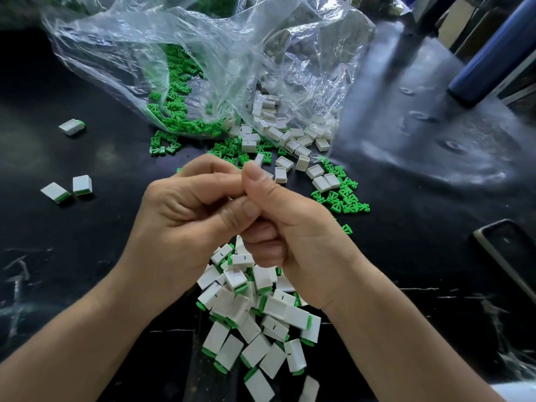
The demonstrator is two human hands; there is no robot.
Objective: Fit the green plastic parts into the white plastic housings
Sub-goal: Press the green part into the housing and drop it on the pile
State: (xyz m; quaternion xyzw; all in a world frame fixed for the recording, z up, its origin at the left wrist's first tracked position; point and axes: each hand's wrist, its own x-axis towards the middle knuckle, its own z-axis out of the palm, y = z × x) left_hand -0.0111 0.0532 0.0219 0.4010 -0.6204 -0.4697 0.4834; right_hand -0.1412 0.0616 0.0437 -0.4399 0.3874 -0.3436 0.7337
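Observation:
My left hand (pixel 179 204) and my right hand (pixel 290 227) meet above the black table (pixel 87 256), fingers curled and fingertips pressed together. What they pinch is hidden inside the fingers. Below the hands lies a pile of white housings with green parts fitted in them (pixel 261 320). Empty white housings (pixel 278 134) spill from a clear plastic bag (pixel 203 39) beyond the hands. Loose green parts (pixel 345 198) lie scattered to the right, and more green parts (pixel 177 82) sit inside the bag.
Three fitted pieces lie apart on the left: one far (pixel 72 126), two nearer (pixel 82 184) (pixel 55 193). A phone (pixel 507 256) lies at the right edge. A dark blue cylinder (pixel 493 53) leans at the top right, above crinkled clear plastic.

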